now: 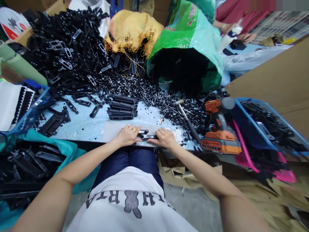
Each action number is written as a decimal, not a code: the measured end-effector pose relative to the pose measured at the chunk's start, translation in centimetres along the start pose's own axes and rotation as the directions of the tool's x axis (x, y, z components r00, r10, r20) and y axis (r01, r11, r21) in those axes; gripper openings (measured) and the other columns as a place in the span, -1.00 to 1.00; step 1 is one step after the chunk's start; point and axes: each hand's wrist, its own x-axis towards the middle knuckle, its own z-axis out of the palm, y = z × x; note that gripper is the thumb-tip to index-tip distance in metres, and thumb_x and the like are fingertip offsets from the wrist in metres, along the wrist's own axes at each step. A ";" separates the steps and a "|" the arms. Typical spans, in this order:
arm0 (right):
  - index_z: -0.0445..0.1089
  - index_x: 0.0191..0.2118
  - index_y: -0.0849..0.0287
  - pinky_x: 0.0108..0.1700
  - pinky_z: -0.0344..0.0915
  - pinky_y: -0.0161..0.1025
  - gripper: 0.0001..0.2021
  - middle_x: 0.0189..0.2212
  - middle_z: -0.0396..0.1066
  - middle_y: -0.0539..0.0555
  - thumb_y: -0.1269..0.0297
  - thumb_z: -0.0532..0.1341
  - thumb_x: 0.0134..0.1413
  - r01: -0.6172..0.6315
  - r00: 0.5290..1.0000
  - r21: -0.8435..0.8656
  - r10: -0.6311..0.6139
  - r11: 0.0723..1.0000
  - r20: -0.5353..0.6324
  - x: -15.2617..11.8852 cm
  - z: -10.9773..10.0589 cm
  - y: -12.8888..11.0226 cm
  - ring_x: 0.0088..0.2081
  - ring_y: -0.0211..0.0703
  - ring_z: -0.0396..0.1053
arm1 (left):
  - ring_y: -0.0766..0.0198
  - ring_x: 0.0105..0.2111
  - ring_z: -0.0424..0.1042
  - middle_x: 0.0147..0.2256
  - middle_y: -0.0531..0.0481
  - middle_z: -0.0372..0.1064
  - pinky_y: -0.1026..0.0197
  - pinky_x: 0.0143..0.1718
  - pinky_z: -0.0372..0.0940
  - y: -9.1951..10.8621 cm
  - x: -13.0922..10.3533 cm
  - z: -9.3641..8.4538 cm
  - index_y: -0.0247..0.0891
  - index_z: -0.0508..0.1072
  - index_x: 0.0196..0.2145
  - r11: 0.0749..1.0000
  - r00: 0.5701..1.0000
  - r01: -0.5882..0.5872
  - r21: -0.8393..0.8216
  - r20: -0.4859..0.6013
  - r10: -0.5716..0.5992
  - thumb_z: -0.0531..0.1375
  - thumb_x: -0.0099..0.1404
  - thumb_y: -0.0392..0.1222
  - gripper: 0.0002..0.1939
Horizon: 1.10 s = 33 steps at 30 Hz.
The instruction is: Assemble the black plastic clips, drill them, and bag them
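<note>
At the table's front edge, my left hand (127, 135) and my right hand (166, 138) grip opposite ends of a long black plastic part (145, 136). It lies low over a flat grey plate (111, 130), and my fingers cover both its ends. A shiny piece (144, 131) shows along its upper side near my left fingers; I cannot make out what it is. Just beyond my hands, several finished-looking black bars (122, 108) lie in a neat stack. Small black-headed pins (169, 108) are spread in a heap behind and to the right.
A hammer (187, 119) and an orange cordless drill (219, 129) lie at the right, beside a blue basket (253, 100) of black parts. Behind are a green sack (154, 58), a yellow sack (135, 30) and a large black-part heap (70, 54). A co-worker's hand (247, 38) is far right.
</note>
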 end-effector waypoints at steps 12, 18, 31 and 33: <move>0.39 -0.40 0.25 -0.40 0.02 -0.25 -0.36 -0.52 0.39 0.17 -0.28 -0.08 0.04 0.013 0.963 0.032 -0.022 0.999 0.269 3.5 -5.9 -2.7 -0.43 -0.10 0.32 | 0.12 -0.45 0.46 -0.48 -0.21 0.46 0.21 -0.48 0.19 1.7 -1.1 -4.9 -0.36 0.50 -0.40 0.885 0.874 0.465 -0.005 0.160 -0.458 -0.24 0.39 0.04 -0.37; 0.26 -0.02 0.37 -0.07 0.06 -0.07 -0.43 -0.19 0.33 0.27 -0.06 0.14 0.03 0.329 0.917 0.161 -0.355 0.931 0.182 6.2 -5.4 -4.7 -0.16 0.04 0.23 | 0.11 -0.42 0.48 -0.46 -0.24 0.47 0.21 -0.44 0.22 1.6 -0.9 -5.4 -0.37 0.53 -0.37 0.875 0.859 0.483 -0.022 0.206 -0.469 -0.26 0.39 0.01 -0.35; 0.20 -0.62 0.16 -0.48 0.03 -0.26 -0.41 -0.71 0.16 0.01 -0.17 -0.20 0.18 0.398 0.900 0.567 -0.427 0.721 -0.090 2.1 -7.3 -2.4 -0.61 -0.25 0.16 | 0.31 -0.60 0.33 -0.66 -0.06 0.31 0.27 -0.54 0.16 2.3 -4.4 -7.2 -0.29 0.35 -0.60 0.883 0.976 -0.023 -0.468 -0.202 -0.082 -0.36 0.35 0.14 -0.29; 0.18 -0.61 0.14 -0.46 0.11 -0.26 -0.44 -0.72 0.14 -0.01 -0.13 -0.19 0.20 0.408 0.886 0.744 -0.425 0.529 -0.184 1.4 -6.3 -4.8 -0.60 -0.25 0.18 | 0.34 -0.63 0.28 -0.68 -0.04 0.26 0.27 -0.56 0.16 4.2 -4.9 -7.7 -0.27 0.30 -0.61 0.765 0.946 -0.145 -0.627 -0.314 -0.078 -0.45 0.34 0.13 -0.26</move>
